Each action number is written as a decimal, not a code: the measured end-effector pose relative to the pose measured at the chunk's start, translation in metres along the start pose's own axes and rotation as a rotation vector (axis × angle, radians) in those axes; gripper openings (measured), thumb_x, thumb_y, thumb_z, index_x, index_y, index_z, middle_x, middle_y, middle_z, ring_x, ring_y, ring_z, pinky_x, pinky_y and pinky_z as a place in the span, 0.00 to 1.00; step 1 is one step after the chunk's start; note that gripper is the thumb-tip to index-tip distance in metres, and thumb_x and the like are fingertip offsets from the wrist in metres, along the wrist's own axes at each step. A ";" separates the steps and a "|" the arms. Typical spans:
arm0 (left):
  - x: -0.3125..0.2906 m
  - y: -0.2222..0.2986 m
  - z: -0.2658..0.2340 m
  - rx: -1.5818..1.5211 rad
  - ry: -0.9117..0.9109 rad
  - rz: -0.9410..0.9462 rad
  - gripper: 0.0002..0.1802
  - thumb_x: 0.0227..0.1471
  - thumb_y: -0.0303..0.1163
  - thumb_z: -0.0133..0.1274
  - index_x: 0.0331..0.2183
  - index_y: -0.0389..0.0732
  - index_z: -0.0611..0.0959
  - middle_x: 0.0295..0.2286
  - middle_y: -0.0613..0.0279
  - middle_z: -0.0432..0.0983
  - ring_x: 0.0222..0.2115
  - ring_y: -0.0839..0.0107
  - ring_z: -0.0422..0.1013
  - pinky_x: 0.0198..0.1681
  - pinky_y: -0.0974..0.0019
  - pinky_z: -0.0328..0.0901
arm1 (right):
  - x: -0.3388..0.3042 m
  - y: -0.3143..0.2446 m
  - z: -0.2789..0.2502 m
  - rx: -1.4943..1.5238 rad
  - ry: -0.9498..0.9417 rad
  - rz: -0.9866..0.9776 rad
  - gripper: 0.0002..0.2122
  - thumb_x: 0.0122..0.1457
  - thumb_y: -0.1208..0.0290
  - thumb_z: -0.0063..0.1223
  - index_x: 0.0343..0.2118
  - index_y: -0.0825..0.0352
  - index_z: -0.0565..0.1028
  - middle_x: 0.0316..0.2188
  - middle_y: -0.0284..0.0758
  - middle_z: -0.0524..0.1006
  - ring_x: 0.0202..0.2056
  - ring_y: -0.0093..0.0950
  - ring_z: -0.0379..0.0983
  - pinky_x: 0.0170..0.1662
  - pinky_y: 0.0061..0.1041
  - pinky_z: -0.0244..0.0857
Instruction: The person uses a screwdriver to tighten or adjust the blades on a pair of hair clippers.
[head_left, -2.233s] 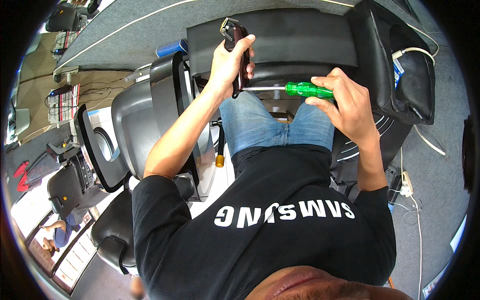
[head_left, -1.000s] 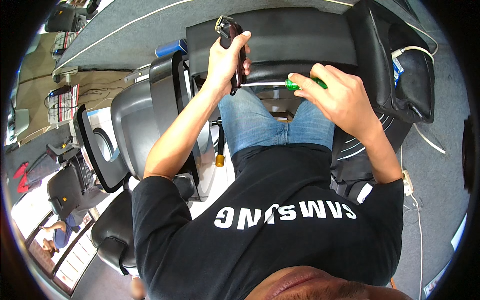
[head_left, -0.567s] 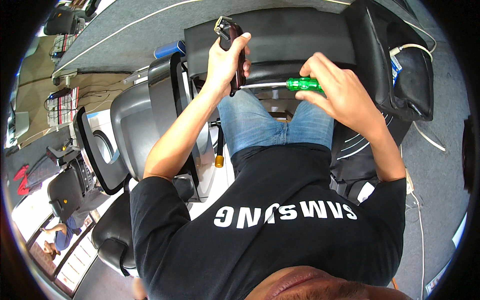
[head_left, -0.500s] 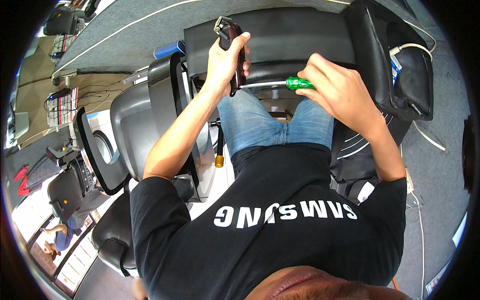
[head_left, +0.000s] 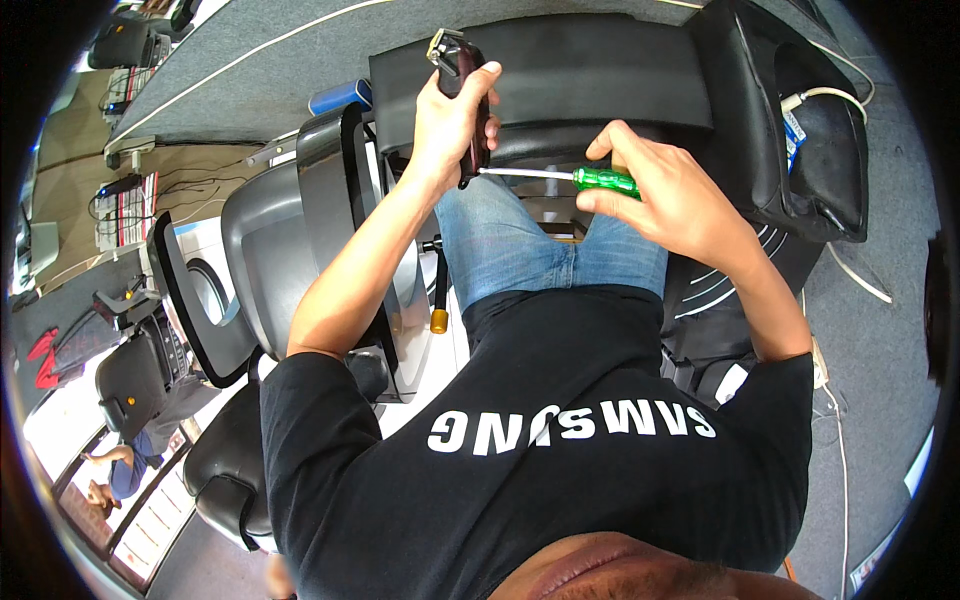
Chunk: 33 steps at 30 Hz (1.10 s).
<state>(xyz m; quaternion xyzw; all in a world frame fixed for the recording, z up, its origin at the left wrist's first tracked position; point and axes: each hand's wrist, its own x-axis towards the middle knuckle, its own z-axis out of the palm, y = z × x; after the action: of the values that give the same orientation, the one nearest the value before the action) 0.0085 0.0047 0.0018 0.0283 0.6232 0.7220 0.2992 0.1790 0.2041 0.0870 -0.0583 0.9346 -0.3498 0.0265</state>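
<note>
My left hand point(head_left: 446, 132) is wrapped round a dark maroon hair clipper point(head_left: 461, 66), held upright with its metal blade end pointing away from me. In my right hand point(head_left: 688, 198) is a screwdriver point(head_left: 604, 181) with a clear green handle. Its handle end rests against the palm, the thumb lies along the near side, and the index finger is lifted off it. The thin metal shank runs left, and its tip meets the lower side of the clipper's near end. Any screw at the tip is too small to make out.
A black padded bench point(head_left: 540, 85) lies beyond my hands, with a white cable point(head_left: 835, 92) on its right part. Left of me stand a grey-black chair point(head_left: 275, 235) and a blue object point(head_left: 340, 97). A person point(head_left: 125, 470) sits far off at left.
My right hand's fingers have opened away from the handle, and the index finger is now raised. The screwdriver tip stays at the clipper's near end. My left hand keeps its place.
</note>
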 end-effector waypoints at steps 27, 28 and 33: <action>0.005 0.000 -0.005 -0.070 0.036 -0.053 0.17 0.62 0.43 0.64 0.36 0.42 0.76 0.27 0.65 0.75 0.17 0.76 0.71 0.18 0.69 0.69 | 0.006 -0.014 0.003 -0.556 0.262 -0.414 0.12 0.52 0.70 0.71 0.38 0.68 0.81 0.30 0.32 0.75 0.33 0.28 0.75 0.30 0.25 0.73; 0.005 0.000 -0.005 -0.078 0.035 -0.057 0.17 0.62 0.43 0.64 0.36 0.42 0.76 0.27 0.65 0.75 0.17 0.76 0.71 0.18 0.69 0.69 | 0.007 -0.015 0.005 -0.550 0.268 -0.429 0.12 0.53 0.70 0.71 0.38 0.68 0.81 0.31 0.32 0.76 0.32 0.28 0.76 0.30 0.25 0.72; 0.007 -0.001 -0.007 -0.120 0.036 -0.088 0.17 0.61 0.44 0.64 0.36 0.42 0.76 0.27 0.65 0.75 0.17 0.76 0.71 0.18 0.69 0.69 | 0.005 -0.020 0.014 -0.385 0.179 -0.235 0.11 0.61 0.65 0.65 0.33 0.69 0.79 0.34 0.38 0.80 0.33 0.35 0.81 0.34 0.32 0.76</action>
<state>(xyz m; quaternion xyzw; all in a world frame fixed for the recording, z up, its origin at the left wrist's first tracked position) 0.0000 0.0018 -0.0027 -0.0298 0.5846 0.7448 0.3204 0.1772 0.1792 0.0901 -0.1393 0.9696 -0.1695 -0.1086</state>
